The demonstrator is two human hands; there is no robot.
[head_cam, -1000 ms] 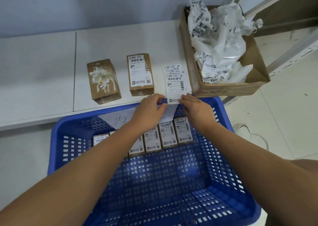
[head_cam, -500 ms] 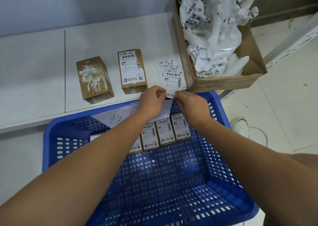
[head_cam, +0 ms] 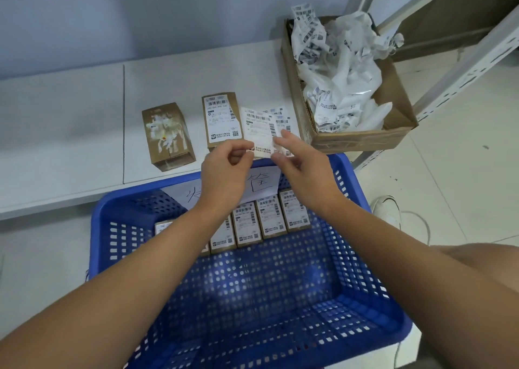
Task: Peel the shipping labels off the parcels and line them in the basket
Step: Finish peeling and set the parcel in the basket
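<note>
Both hands [head_cam: 224, 169] [head_cam: 297, 163] pinching shipping label [head_cam: 257, 129] above blue basket [head_cam: 373, 312] | peel slowly, corners separated, flat.

two bare forearms with no sleeves, left hand [head_cam: 224, 172] and right hand [head_cam: 302, 169] ungloved.

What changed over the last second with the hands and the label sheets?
Both hands, left and right, have lifted the top label sheet off the stack on the table, pinching its near edge; earlier it lay flat with their fingers at its edge. The two parcels on the table, the row of parcels in the basket and the scrap box are unmoved.
</note>
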